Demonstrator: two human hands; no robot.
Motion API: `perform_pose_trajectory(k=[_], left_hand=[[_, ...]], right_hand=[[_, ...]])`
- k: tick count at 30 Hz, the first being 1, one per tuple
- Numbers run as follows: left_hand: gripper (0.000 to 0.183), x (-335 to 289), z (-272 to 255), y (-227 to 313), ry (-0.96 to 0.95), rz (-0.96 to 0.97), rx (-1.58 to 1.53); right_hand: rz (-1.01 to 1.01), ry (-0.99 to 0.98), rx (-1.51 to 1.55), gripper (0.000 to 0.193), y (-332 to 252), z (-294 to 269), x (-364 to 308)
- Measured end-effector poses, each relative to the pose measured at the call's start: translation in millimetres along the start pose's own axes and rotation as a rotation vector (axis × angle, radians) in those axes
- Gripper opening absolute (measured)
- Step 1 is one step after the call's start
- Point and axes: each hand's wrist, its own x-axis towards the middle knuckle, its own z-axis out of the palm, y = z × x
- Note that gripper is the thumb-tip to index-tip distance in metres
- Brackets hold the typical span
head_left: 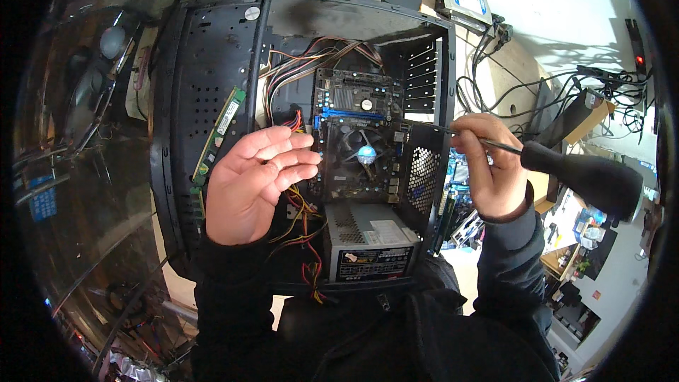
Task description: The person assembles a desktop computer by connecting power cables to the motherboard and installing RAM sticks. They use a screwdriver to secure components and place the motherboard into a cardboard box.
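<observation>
My right hand (489, 163) grips a screwdriver (583, 173) by its thin metal shaft, with the thick black handle sticking out to the right. The shaft points left, over the right edge of an open black computer case (205, 64), toward the motherboard (346, 95). Whether the tip touches anything is unclear. Above the case's left-middle part hovers my left hand (258, 177), its fingers half bent and apart, with nothing visible in them. Right of those fingers, a round cooling fan (366, 154) with a blue centre sits on the motherboard.
A green memory stick (218, 131) lies on the case's left part. Inside are a grey power supply (375, 240) and bundled coloured wires (304, 226). Beyond the case's top right corner rests a hard drive (463, 0); black cables (488, 92) tangle at the right.
</observation>
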Motion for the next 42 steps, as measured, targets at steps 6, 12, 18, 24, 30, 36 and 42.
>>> perform_pose_trajectory(k=[6,12,18,24,30,36,42], left_hand=[[0.029,1,2,-2,0.059,0.049,-0.002],[0.027,1,-2,-1,0.081,0.048,-0.035],[0.028,1,-7,1,0.100,0.079,-0.064],[0.028,0,-6,1,0.154,0.146,-0.048],[0.027,3,-3,3,0.197,0.136,-0.092],[0.024,3,-4,3,0.205,0.115,-0.091],[0.021,3,-4,2,0.146,0.137,-0.054]], right_hand=[[-0.015,0.094,-0.004,0.008,-9,1,5],[-0.047,-0.012,-0.069,0.009,-7,-1,6],[0.127,0.034,-0.132,0.012,-4,3,-4],[0.217,-0.051,0.059,0.011,-2,-1,-8],[-0.099,-0.069,-0.039,0.010,-2,-2,0],[-0.006,-0.007,-0.053,0.010,-17,1,4],[-0.050,-0.045,-0.058,0.008,1,7,-2]])
